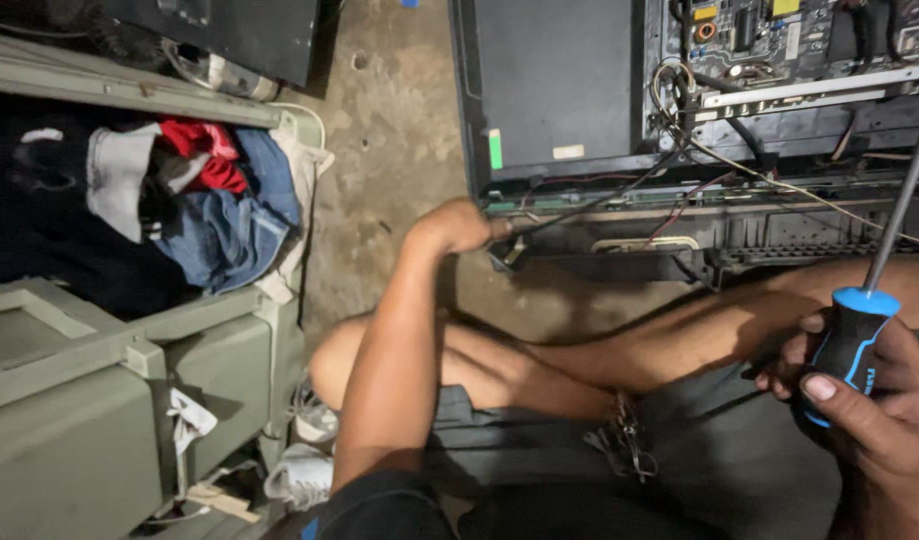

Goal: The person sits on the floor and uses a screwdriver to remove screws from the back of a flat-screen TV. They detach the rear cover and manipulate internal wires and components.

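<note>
Screwdriver (848, 345) gripped in right hand (880, 410), near right, shaft angled up | left hand (458, 226) fisted at opened television (580, 100) edge | bare concrete floor (390, 130) | clothes (200, 195) heaped in grey-green cabinet (100, 380), left.

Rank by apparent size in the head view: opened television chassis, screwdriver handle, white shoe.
1. opened television chassis, by far the largest.
2. and 3. screwdriver handle and white shoe look alike; the handle's nearness to the camera leaves this unsure.

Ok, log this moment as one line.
left hand: at lower edge of opened flat-screen set | right hand: grips blue-black screwdriver, shaft up | seated cross-legged on concrete floor
</note>
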